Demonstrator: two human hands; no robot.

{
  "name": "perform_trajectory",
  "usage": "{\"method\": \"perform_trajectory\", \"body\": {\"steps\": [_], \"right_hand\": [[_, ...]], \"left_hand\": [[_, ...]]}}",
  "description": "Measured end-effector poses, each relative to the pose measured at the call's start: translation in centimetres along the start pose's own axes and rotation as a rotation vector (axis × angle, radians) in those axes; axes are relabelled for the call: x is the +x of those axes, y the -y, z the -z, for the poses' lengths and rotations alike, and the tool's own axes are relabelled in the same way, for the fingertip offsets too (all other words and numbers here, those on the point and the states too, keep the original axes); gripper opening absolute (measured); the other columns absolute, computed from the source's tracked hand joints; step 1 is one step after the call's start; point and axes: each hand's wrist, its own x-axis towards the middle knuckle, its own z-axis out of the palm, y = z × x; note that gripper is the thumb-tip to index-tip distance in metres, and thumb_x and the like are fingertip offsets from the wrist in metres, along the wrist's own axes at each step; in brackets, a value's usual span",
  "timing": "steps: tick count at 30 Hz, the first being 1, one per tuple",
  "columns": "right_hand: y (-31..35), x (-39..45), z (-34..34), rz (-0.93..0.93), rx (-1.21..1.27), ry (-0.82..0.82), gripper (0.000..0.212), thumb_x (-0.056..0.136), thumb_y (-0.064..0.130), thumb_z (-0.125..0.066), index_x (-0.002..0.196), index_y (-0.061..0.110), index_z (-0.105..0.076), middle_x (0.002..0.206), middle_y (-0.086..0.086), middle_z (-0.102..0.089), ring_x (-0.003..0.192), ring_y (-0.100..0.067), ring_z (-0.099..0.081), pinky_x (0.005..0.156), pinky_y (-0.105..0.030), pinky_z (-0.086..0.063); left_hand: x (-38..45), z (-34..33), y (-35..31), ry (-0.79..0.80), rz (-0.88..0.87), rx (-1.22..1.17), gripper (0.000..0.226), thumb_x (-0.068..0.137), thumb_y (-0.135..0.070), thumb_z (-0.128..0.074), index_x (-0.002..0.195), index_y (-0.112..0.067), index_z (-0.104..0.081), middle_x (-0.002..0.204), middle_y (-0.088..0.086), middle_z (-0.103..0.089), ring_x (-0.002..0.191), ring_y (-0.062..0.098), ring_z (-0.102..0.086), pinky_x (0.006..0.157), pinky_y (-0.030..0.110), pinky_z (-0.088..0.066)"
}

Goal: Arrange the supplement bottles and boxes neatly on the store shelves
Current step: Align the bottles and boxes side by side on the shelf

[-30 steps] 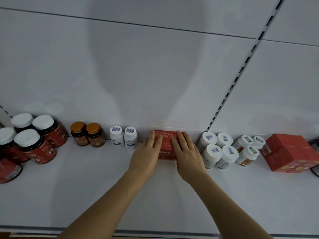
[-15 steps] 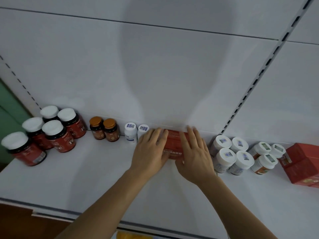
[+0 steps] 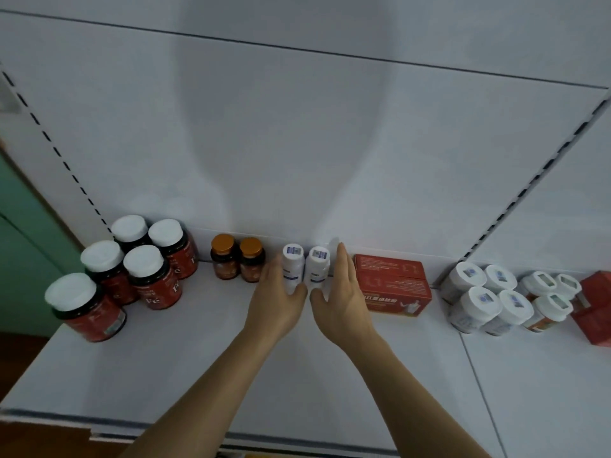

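Both hands have left the red box (image 3: pixel 393 285) and shifted left to the pair of small white bottles (image 3: pixel 305 269); the camera has also swung left, bringing more of the dark jars into sight.

Head view: the left hand (image 3: pixel 277 302) lies against the left side of the left white bottle, fingers fairly straight, thumb curving across its near base. The right hand (image 3: pixel 344 299) stands edge-on against the right side of the right white bottle, fingers straight and together, thumb bent toward the left thumb. Neither grip is closed around a bottle; the two palms bracket the pair, which stands upright at the far edge of the white shelf (image 3: pixel 297 375), against the back panel. Just right of the right hand sits the red box, free of both hands. Just left of the left hand stand two amber bottles with orange caps (image 3: pixel 238 262), close enough to crowd that hand's fingers. Further left is a cluster of dark jars with white lids (image 3: pixel 132 276). On the right, white-capped bottles (image 3: pixel 489 299) are grouped, with another red carton (image 3: pixel 595 309) at the frame edge.
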Motion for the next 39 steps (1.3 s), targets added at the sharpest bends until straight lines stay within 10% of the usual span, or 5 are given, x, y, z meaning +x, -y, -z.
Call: {"method": "perform_trajectory", "body": {"steps": [9,20,28,39], "right_hand": [[-0.5,0.7,-3.2,-0.209,-0.011,0.051,0.094,0.091,0.004,-0.057,0.159,0.017,0.007,0.164,-0.012,-0.019,0.148,-0.03,-0.028,0.106,-0.028,-0.032],[-1.0,0.8,-3.7,-0.192,-0.034,0.039,0.097,0.09,0.006,-0.058,0.159,0.017,0.009,0.166,-0.01,-0.014,0.15,-0.03,-0.024,0.114,-0.034,-0.03],[-1.3,2.4,-2.5,0.083,-0.548,-0.169,0.061,0.088,0.008,-0.061,0.145,0.017,-0.043,0.122,-0.013,-0.058,0.09,-0.036,-0.062,0.066,-0.045,-0.056],[-1.7,3.4,-2.2,0.139,-0.567,-0.18,0.041,0.083,0.003,-0.066,0.121,0.015,-0.056,0.095,-0.012,-0.063,0.063,-0.032,-0.061,0.045,-0.041,-0.052]], "left_hand": [[1.6,0.0,3.0,0.188,0.007,0.082,0.077,0.09,-0.019,-0.055,0.156,-0.027,-0.017,0.149,0.002,-0.048,0.124,0.028,-0.055,0.095,0.044,-0.051],[1.6,0.2,3.1,0.223,-0.054,0.153,0.086,0.095,-0.017,-0.057,0.158,-0.012,0.001,0.167,0.006,-0.011,0.149,0.024,-0.026,0.11,0.034,-0.035],[1.8,0.9,2.5,0.096,-0.249,0.466,0.07,0.102,-0.02,-0.045,0.158,-0.025,-0.003,0.157,0.009,-0.029,0.12,0.029,-0.056,0.073,0.032,-0.049],[2.9,0.5,2.1,0.007,-0.306,0.687,0.048,0.099,-0.024,-0.046,0.145,-0.023,-0.033,0.11,0.008,-0.061,0.083,0.032,-0.064,0.052,0.034,-0.04]]}}
